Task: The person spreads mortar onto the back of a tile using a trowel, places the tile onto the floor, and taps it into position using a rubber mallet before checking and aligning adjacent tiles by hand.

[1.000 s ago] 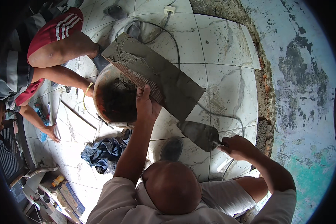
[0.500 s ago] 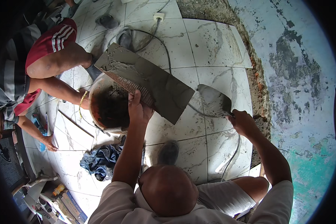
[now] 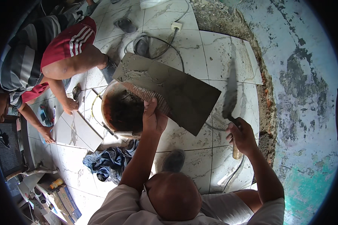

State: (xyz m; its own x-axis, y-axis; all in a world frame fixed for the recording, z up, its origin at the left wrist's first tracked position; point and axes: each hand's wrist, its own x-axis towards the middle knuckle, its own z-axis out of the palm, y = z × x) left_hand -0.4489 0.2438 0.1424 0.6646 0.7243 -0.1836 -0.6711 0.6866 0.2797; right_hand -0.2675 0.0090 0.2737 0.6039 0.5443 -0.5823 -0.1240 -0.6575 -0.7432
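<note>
My left hand (image 3: 154, 119) grips the lower edge of a long rectangular tile piece (image 3: 191, 99), held back side up above the floor. Grey mortar covers most of its back, while a ribbed strip stays bare near my fingers. In my right hand (image 3: 244, 138) is a trowel (image 3: 231, 92), its wooden handle pointing down and its blade seen almost edge-on. The blade stands to the right of the tile piece, apart from it. Under the tile piece's left end, partly hidden, is a round bucket (image 3: 106, 112) with dark contents.
At the left a co-worker in red shorts has both hands on a white tile (image 3: 74, 129). Dark cloth (image 3: 108, 162) lies below the bucket. A power cable (image 3: 180, 56) with a white socket (image 3: 176, 26) crosses the tiled floor. A peeling wall (image 3: 300, 86) borders the right side.
The trowel has turned from broadside to nearly edge-on, its blade now pointing up. The co-worker's hand has left the bucket for the white tile. The view has shifted.
</note>
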